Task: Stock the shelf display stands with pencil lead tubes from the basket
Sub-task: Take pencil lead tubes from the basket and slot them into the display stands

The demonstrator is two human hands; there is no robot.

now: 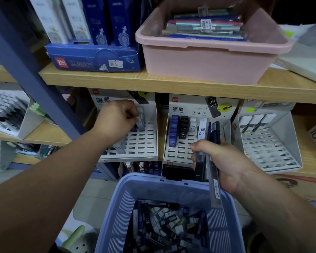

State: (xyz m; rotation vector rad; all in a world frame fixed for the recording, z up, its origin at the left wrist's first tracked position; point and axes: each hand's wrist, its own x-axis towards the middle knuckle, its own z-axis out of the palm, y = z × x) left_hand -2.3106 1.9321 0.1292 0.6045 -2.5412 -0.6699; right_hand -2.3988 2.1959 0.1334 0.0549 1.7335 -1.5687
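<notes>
Since the shelf [49, 133] has the basket [128, 189] below its front edge, stock's w/in reach; at the left stand [151, 141], back rows, left hand [117, 117] pinches one tube [142, 118] to slot; by the mid stand [179, 154] right hand [226, 161] grips a spare bunch [213, 136].

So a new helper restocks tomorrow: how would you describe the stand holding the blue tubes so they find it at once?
Find the wooden shelf carrying the pink tub; three white slotted stands sit in a row beneath it. Take the middle stand, under the tub. Only it has a column of blue tubes beside black tubes at its left.
</notes>
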